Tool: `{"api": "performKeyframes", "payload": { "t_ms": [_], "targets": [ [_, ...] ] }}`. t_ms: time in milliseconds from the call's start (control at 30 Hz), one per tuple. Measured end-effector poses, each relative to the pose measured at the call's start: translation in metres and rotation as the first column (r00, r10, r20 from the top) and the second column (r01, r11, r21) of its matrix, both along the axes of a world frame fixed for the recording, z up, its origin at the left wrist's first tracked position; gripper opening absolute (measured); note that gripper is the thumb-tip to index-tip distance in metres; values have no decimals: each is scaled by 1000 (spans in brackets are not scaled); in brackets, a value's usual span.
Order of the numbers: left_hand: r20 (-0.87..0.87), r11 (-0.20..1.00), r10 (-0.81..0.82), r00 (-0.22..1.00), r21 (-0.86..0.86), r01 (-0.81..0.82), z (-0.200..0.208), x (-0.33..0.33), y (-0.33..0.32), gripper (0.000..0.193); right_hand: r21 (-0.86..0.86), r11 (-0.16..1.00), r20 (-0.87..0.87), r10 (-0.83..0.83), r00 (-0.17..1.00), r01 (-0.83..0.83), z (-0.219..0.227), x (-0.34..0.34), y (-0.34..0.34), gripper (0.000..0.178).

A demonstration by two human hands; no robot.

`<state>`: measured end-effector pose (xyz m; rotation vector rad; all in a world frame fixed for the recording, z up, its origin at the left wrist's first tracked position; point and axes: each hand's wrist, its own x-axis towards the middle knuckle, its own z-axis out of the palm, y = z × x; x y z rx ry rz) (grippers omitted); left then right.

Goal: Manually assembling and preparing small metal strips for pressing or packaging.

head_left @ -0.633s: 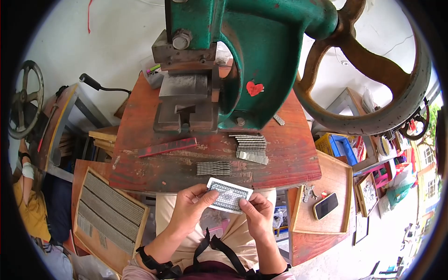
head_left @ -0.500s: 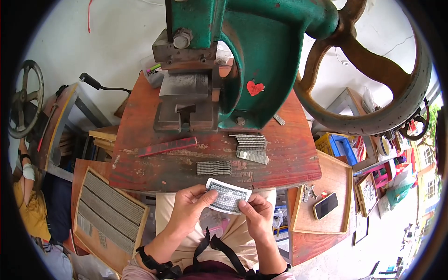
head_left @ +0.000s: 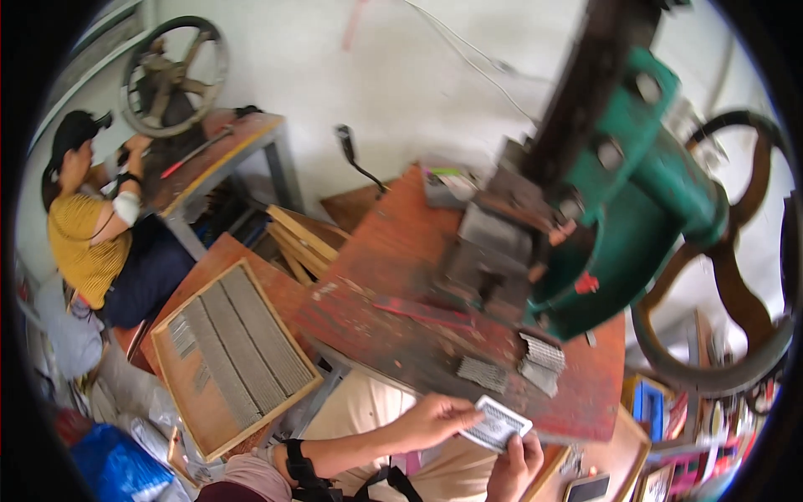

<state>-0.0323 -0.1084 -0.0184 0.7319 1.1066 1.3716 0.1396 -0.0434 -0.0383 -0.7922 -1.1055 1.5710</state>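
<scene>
Fingers of both hands pinch a small grey patterned plate (head_left: 497,425) at lower centre, left hand (head_left: 431,418) on its left edge, right hand (head_left: 514,463) under its right corner. Above it: green press (head_left: 644,217), red worktable (head_left: 376,284), wooden tray (head_left: 234,356) at left, loose plate stacks (head_left: 539,364).

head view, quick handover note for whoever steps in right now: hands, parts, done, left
Left hand and right hand together hold a small flat pack of grey metal strips just off the near edge of the red workbench.
Two loose strip piles lie on the bench below the green press.
A wooden tray at the left holds filled rows of strips.
Done: tray largely filled.
Left: the held pack and bench piles.
</scene>
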Motion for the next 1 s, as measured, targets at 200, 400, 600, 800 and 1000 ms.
{"api": "performKeyframes", "payload": {
  "t_ms": [200,400,600,800,1000],
  "targets": [
    [-169,986,169,971,33,-166,17,-45,-27,22,-132,990,101,66,993,-53,17,-3,-10,5],
    [-95,659,751,653,151,-737,41,-136,-46,17,-85,985,165,162,973,-149,19,-5,-3,3],
    [-374,679,694,615,57,-732,28,-213,-29,18,-141,982,188,154,970,-128,7,-2,-4,9],
    [-814,781,439,381,136,-609,27,-220,6,39,-114,988,288,134,948,-105,9,8,-8,11],
    [-901,876,364,237,245,-414,66,-175,55,76,-110,994,312,51,949,-17,7,12,-1,13]
  ]
}}
